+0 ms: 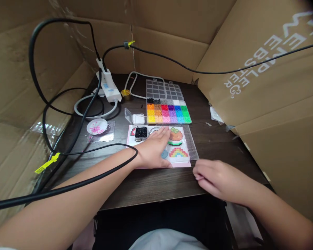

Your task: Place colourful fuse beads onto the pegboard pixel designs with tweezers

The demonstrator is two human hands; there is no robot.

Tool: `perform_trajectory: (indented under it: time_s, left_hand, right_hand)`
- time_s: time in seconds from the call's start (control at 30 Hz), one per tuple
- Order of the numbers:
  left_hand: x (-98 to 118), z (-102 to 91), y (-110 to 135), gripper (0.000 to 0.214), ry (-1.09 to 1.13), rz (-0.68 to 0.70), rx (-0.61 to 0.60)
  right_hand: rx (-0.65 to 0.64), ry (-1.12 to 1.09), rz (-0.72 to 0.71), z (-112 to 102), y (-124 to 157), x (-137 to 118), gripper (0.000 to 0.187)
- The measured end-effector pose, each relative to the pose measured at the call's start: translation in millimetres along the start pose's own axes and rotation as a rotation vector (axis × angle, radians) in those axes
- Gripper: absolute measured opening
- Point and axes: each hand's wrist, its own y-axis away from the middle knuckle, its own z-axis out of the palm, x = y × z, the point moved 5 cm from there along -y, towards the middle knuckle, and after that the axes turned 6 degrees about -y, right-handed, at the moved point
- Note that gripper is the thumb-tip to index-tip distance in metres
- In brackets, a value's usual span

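My left hand [154, 147] lies flat, fingers apart, on a clear pegboard [190, 142] that sits over a pink pattern sheet [181, 164]. The board shows a bead strawberry [176, 135] and a bead rainbow [178, 152] just right of my fingers. A small square tray of black beads [141, 132] stands at the board's left edge, close to my thumb side. My right hand [216, 181] rests near the table's front edge, right of the board, fingers curled loosely; I cannot see anything in it.
A compartment box of coloured beads [168, 111] with its lid up stands behind the board. A small open box of white beads [138, 119], a pink-patterned dish [97, 126], a white charger [110, 86], black cables [75, 139] and cardboard walls [263, 69] surround the dark table [159, 184].
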Motion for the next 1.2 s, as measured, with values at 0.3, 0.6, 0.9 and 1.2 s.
perform_trajectory:
  time_s: [0.3, 0.6, 0.9, 1.2]
  left_hand:
    - [2.3, -4.6, 4.0, 0.098, 0.076, 0.016, 0.041]
    - [-1.3, 2.2, 8.1, 0.087, 0.029, -0.087, -0.101]
    - [-0.1, -1.0, 7.0, 0.098, 0.062, -0.041, -0.014]
    - [-0.4, 1.0, -1.3, 0.121, 0.055, 0.039, 0.042]
  right_hand:
    - [0.233, -0.297, -0.034, -48.3, -147.1, -12.9, 0.022]
    - [0.015, 0.023, 0.066, -28.4, -205.9, -25.8, 0.018]
    - [0.164, -0.118, -0.012, -41.7, -192.4, -25.6, 0.021]
    - [0.731, -0.999, 0.183, -72.1, -123.7, 64.6, 0.060]
